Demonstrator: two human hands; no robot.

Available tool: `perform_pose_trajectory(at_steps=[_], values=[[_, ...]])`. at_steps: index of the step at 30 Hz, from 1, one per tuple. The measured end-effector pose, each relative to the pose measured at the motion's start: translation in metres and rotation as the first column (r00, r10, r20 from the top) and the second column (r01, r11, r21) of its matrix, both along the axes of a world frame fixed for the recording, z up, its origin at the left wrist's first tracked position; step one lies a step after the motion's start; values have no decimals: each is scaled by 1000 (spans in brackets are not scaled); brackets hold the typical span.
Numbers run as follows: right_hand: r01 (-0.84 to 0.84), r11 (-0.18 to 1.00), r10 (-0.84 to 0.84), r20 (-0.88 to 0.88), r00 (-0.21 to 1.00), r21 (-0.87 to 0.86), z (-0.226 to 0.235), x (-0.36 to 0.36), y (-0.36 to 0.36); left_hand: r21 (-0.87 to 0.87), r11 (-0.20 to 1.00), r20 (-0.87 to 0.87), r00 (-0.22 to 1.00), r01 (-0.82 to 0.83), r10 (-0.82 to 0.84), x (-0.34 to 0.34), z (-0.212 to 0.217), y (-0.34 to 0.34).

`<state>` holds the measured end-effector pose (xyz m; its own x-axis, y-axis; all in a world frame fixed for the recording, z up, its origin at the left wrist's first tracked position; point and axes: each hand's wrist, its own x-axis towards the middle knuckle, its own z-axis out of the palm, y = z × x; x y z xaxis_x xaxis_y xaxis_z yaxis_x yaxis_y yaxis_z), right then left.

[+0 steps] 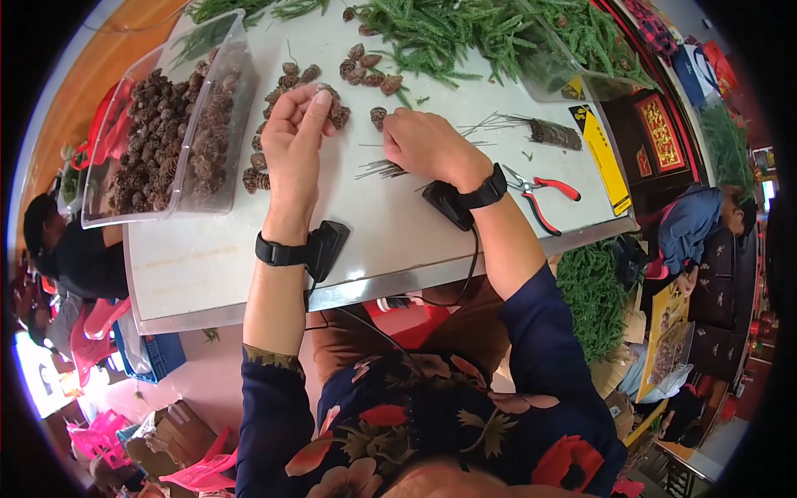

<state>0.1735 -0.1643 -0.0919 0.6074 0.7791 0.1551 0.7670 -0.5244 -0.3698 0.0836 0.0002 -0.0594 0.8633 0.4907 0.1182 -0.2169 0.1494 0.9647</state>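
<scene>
Head view looks down on a pale table (pixel 249 257) where a person sits with both bare arms stretched out. Up near the middle, the left hand (pixel 295 137) is lifted a bit, with its fingers pinched round a small brown pine cone (pixel 336 109). Close beside it, the right hand (pixel 427 145) is curled down on the table over a little bunch of thin wires (pixel 380 170), and it seems to be pinching something, but I cannot tell what. One more cone (pixel 378 116) lies just by that hand. It looks like the work is putting wires on cones, and I think it is only part way along. Off to the right lies a small bundle of cones with wires sticking out (pixel 544 130), which looks finished. Lots more is left: loose cones (pixel 365 68) sit above the hands, more lie to their left, and a clear plastic bin (pixel 158 212) at the table's left end is heaped with them. Red-handled pliers (pixel 540 192) rest near the right wrist, touched by no one. Green branches (pixel 465 33) are piled along the far edge. Each wrist has a black band.
</scene>
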Motion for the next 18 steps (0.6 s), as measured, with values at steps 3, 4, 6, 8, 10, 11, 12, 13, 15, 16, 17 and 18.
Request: perform_pose_trajectory(at_steps=[3,4,6,8,10,11,12,13,15,16,17,18], values=[[2,1000,-1,-40,999,21,6,-1,-2,10,1000,-2,1000,-4,4,-1,2,0],[-6,997,10,-65,998,76,11,-1,-4,10,1000,-8,1000,-7,7,0,1,1],[-13,982,35,-112,993,186,20,-1,-9,18,1000,-31,999,-16,17,1,-3,5],[-24,990,43,-134,990,139,26,-2,-18,21,1000,-46,999,-12,13,2,-5,6],[-56,997,63,-170,983,46,28,-4,-23,32,999,-67,998,-6,8,2,-6,8],[-54,997,61,-175,983,46,25,-3,-23,37,999,-77,997,-4,6,2,-6,8],[-81,996,87,-164,983,42,22,0,-23,36,999,-81,997,-2,5,2,-5,7],[-108,993,113,-154,982,38,20,2,-22,36,999,-81,997,1,2,2,-5,7],[-135,990,139,-144,980,33,18,3,-21,35,999,-79,997,6,-3,3,-4,6],[-141,988,148,-149,978,58,17,3,-21,33,999,-79,997,6,-3,3,-5,6],[-147,985,159,-152,975,86,19,3,-20,33,999,-79,997,16,-14,3,-5,6],[-153,982,170,-155,973,115,20,3,-20,33,999,-77,997,27,-24,3,-5,6]])
